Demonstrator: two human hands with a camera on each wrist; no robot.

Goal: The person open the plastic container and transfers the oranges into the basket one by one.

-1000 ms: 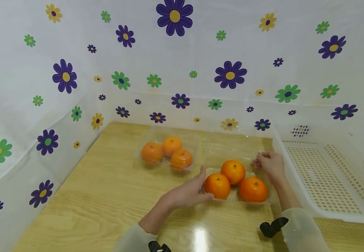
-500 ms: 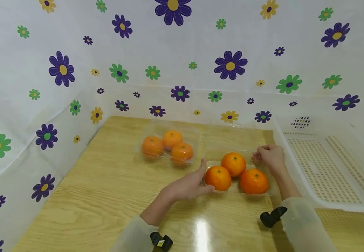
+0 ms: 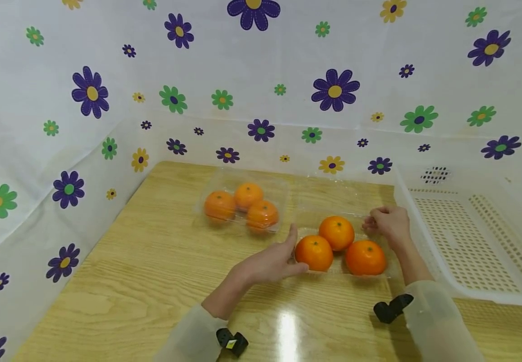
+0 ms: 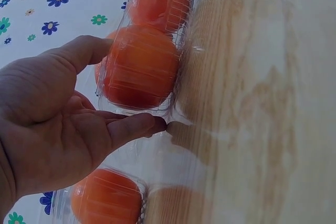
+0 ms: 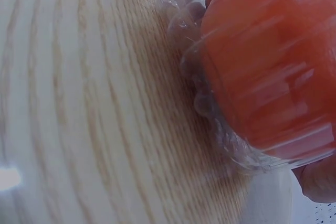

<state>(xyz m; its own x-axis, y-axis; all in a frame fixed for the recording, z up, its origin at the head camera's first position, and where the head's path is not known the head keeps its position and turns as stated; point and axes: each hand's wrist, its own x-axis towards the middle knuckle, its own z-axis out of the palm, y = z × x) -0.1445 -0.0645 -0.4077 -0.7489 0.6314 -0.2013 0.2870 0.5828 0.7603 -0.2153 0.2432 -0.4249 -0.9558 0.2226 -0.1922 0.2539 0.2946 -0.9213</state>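
Observation:
In the head view a clear plastic clamshell container (image 3: 339, 267) sits on the table with its lid (image 3: 328, 193) raised at the back. Inside lie three orange tangerines (image 3: 314, 253), stems up. My left hand (image 3: 265, 266) holds the near left corner, its thumb along the near side and its fingers against the left wall. At the back right my right hand (image 3: 389, 223) has curled fingers pinching the plastic edge. The left wrist view shows a thumb and fingers on two sides of the plastic around a tangerine (image 4: 142, 66). Only part of the right hand (image 5: 317, 179) shows in its wrist view.
Left of my hands stands another clear plastic container (image 3: 204, 201) with three tangerines (image 3: 262, 215) in it. A white perforated basket (image 3: 450, 284) stands close to my right hand. A flower-printed curtain (image 3: 288, 110) hangs behind the wooden table (image 3: 166, 281).
The head view has tipped downward, so the whole scene sits higher or lower only by camera motion. Both hands keep their places on the container.

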